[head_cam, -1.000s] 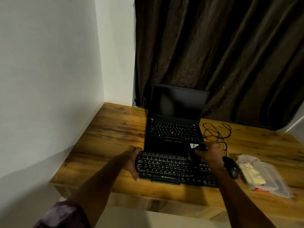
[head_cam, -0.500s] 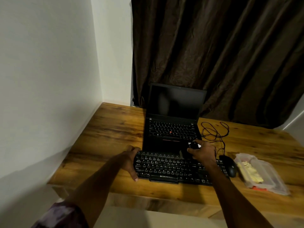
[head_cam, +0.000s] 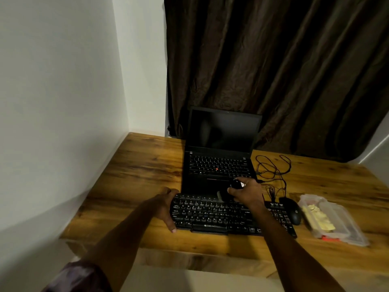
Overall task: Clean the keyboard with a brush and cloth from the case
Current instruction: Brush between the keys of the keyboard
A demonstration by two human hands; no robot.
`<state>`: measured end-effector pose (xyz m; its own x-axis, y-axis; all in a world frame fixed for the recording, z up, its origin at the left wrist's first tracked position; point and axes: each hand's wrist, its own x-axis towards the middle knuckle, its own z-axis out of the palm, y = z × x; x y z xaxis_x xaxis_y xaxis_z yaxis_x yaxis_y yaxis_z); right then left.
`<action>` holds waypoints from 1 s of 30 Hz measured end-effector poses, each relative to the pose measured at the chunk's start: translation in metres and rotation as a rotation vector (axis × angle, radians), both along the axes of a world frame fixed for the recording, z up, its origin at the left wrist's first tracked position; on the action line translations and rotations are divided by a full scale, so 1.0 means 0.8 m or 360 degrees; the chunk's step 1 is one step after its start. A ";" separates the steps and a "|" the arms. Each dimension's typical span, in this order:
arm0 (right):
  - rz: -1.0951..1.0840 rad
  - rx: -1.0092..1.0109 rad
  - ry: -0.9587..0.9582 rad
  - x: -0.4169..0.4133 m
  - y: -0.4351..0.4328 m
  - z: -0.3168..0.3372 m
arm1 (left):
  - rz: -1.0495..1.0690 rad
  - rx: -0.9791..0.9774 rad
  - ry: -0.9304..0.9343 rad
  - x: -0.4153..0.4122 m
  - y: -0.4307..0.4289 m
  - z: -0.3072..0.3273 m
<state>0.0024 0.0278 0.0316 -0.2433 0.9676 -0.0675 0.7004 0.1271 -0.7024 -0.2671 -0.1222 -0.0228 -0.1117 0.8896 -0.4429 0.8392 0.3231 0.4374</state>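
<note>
- Head view: the right hand (head_cam: 248, 193), closed round a black brush (head_cam: 236, 183), has slid left along the back row of the keyboard (head_cam: 210, 216), away from the mouse (head_cam: 291, 209) at the keyboard's right end.
- The left hand (head_cam: 166, 205) still grips the keyboard's left edge.
- The clear case (head_cam: 345, 226) lies right of the keyboard, beyond the mouse. Its yellow contents are too blurred to identify.
- The brush's bristles barely show against the dark keys.

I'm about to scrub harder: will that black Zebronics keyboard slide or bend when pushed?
Likely stiff: the keyboard is a rigid slab lying flat on the wooden desk. It looks thin and light, so it may slide; the left hand holding its left end probably steadies it against the brush.
</note>
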 end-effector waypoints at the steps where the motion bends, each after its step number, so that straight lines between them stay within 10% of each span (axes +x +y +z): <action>1: -0.0014 0.0015 0.0000 0.004 0.000 0.001 | 0.0001 -0.0011 -0.0002 0.000 0.000 0.000; 30: -0.0010 0.0320 -0.0311 0.013 -0.013 0.004 | 0.0004 0.0027 -0.0047 -0.002 -0.002 -0.005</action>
<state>0.0128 0.0173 0.0352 -0.2387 0.9677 0.0811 0.8214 0.2458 -0.5147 -0.2688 -0.1236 -0.0266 -0.1011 0.8969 -0.4306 0.8250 0.3175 0.4676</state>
